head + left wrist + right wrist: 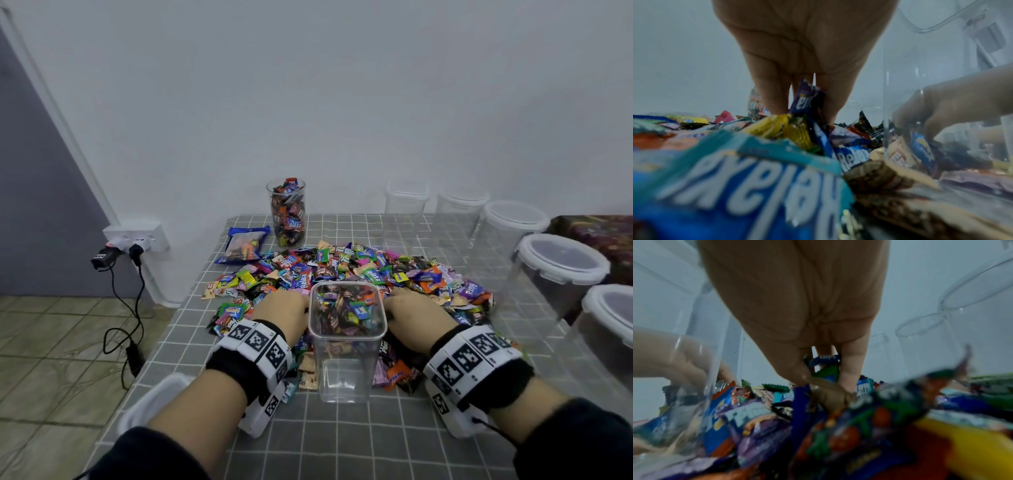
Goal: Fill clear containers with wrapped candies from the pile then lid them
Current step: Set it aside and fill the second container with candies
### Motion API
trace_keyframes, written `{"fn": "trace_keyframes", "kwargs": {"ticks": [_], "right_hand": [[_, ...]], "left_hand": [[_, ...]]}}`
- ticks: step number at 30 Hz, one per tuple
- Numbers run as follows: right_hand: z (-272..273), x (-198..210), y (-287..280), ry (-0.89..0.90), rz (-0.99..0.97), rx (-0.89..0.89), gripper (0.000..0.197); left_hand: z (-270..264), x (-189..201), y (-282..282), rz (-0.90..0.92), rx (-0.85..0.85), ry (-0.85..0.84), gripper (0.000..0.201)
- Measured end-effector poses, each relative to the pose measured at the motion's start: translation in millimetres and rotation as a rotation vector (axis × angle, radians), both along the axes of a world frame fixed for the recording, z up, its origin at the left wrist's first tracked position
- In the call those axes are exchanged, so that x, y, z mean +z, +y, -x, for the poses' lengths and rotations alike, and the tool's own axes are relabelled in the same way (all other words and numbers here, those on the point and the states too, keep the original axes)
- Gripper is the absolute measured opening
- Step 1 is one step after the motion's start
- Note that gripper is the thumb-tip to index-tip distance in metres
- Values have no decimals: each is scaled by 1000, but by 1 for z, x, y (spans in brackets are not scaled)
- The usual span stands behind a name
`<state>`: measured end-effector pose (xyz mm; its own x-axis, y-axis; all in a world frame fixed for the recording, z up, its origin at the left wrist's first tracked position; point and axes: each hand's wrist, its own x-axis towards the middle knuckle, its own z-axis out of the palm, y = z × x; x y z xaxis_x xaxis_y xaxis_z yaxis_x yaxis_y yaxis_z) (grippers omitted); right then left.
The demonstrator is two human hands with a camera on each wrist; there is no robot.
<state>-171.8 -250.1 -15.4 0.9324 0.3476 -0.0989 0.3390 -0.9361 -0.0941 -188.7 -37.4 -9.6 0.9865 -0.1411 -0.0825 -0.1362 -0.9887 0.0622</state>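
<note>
Left hand (281, 310): palm down on the candy pile (359, 274), just left of the square tub (347, 337). In the left wrist view its fingers (768, 97) curl down into the wrappers and pinch a purple candy (806, 99).
Right hand (416, 317): palm down on the pile, just right of the tub. In the right wrist view its fingers (851, 369) and thumb close round a few candies (826, 368), blue and green.
Hands: apart, 1 on each side of the tub, each closed on candies.
Tub: clear, no lid on it, upright on the tabletop (342, 438) between the 2 hands, at the near edge of the pile. Candies show inside through the open top.
Pile: wrapped candies in many colours, spread across the tabletop under and beyond both hands.
Jar (287, 212): clear, round, full of candies, no lid, beyond the left hand at the far edge.
Bag (244, 244): blue, lying flat, just left of the jar.
Lidded containers (561, 270): clear with white lids, in a row right of the right hand, running back toward the wall; they look empty.
Lid (154, 401): white, at the tabletop's near left edge, beside the left forearm.
Wristbands (255, 342): black and white marker tags on both wrists.
</note>
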Motion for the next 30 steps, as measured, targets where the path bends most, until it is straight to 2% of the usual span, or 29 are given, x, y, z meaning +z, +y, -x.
{"fn": "trace_keyframes", "kwargs": {"ticks": [12,17,24,30], "right_hand": [[19,35,-12,-67,-293,-66,20],[23,58,-14,-153,-438,-72,16],[41,98,-2,-394,-597,67,13],[55,101,16,-450,-674,234,12]], "left_hand": [[3,0,3,85,11,-151,28],[4,1,3,93,4,-174,32],[6,3,1,92,0,-185,33],[6,2,1,114,2,-178,34]]}}
